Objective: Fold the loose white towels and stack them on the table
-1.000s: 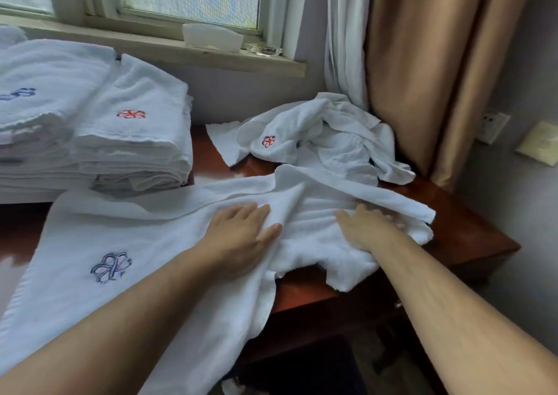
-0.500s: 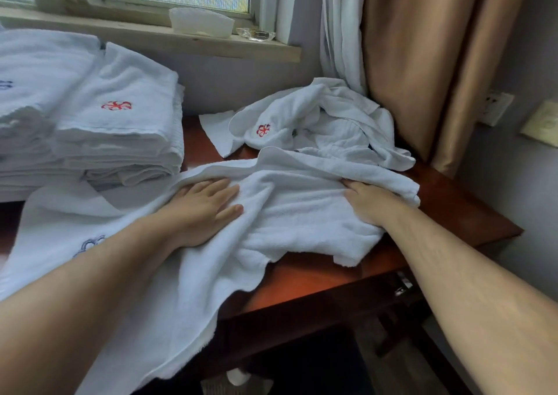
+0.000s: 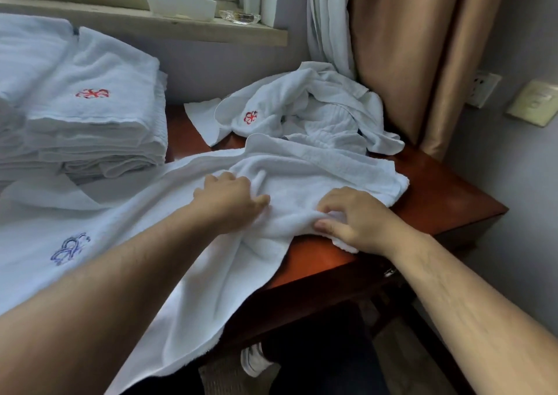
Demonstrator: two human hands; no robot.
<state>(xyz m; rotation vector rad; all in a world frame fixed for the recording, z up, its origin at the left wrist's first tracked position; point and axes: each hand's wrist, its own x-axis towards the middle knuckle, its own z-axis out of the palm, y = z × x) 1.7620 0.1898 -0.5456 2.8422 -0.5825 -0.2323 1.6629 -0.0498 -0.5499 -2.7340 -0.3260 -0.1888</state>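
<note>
On table [image 3: 437,201], towel [image 3: 302,165] pinched in right fingers [image 3: 329,205]

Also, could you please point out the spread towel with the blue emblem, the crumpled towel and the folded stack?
spread towel [image 3: 90,213]: head view, a flat, uncovered part.
crumpled towel [image 3: 320,104]: head view, its bunched middle.
folded stack [image 3: 114,71]: head view, top towel's upper face.
</note>
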